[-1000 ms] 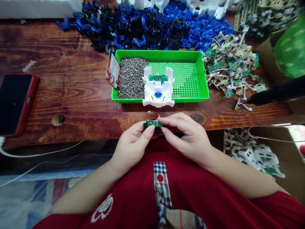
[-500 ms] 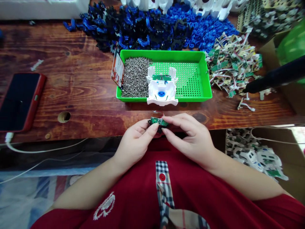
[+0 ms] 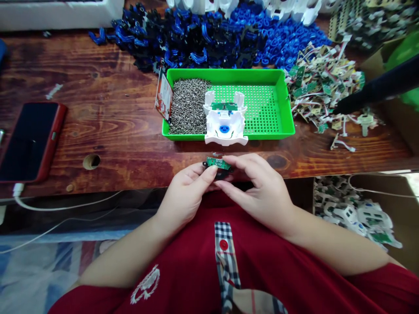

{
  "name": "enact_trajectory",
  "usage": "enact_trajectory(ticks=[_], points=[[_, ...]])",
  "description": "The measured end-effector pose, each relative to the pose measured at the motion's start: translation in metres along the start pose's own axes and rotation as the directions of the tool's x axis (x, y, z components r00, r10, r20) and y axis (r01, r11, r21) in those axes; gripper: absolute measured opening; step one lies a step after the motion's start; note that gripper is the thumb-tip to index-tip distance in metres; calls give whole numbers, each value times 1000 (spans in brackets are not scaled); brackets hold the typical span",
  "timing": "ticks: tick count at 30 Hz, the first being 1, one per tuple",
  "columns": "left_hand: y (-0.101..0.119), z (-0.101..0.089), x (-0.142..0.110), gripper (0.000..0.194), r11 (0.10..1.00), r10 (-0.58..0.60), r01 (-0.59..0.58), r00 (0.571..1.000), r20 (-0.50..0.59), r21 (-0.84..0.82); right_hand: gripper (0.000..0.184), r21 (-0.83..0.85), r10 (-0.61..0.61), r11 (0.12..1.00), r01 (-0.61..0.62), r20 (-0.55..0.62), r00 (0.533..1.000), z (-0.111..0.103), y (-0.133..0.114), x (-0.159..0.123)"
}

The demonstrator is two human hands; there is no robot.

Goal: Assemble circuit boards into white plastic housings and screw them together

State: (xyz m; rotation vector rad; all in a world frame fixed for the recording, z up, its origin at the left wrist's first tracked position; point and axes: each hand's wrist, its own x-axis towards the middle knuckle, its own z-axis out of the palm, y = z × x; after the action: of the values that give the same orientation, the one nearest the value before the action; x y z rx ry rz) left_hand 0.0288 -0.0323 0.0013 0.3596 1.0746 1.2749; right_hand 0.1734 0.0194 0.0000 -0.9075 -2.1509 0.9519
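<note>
A small green circuit board (image 3: pixel 212 162) with a black plastic part (image 3: pixel 224 172) beneath it is held just above the table's front edge. My left hand (image 3: pixel 190 187) pinches it from the left, thumb on the board's face. My right hand (image 3: pixel 258 187) grips it from the right, fingertips at the board's upper edge and thumb below. A thin wire stands out behind the board. Beyond my hands, a white plastic shell (image 3: pixel 225 131) with a blue button piece and another green board rests across the green tray (image 3: pixel 288 126).
Small metal screws (image 3: pixel 188 107) fill the tray's left side. Behind lie heaps of black-and-blue parts (image 3: pixel 183 39) and blue rings (image 3: pixel 281 43). Wired boards (image 3: pixel 324 87) are piled right, near a dark rod-shaped tool (image 3: pixel 376 93). A phone (image 3: pixel 31 141) lies left; a carton (image 3: pixel 406 218) holds white shells.
My right thumb has shifted slightly left beneath the black part, and the board has tilted a little. The whole view has moved slightly; both hands keep their hold.
</note>
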Motion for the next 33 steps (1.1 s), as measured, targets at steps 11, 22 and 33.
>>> enact_trajectory(ticks=[11, 22, 33], points=[[-2, -3, -2, 15, 1000, 3, -3, 1000, 25, 13, 40, 99, 48, 994, -48, 3, 999, 4, 5, -4], [-6, -3, -2, 16, 993, 14, -12, 1000, -23, 115, 28, 129, 101, 983, -128, 197, 975, -22, 3, 8], [-2, -3, 0, 12, 999, -9, 8, 1000, 17, 51, 36, 87, 35, 995, -40, 59, 998, -9, 5, 0]])
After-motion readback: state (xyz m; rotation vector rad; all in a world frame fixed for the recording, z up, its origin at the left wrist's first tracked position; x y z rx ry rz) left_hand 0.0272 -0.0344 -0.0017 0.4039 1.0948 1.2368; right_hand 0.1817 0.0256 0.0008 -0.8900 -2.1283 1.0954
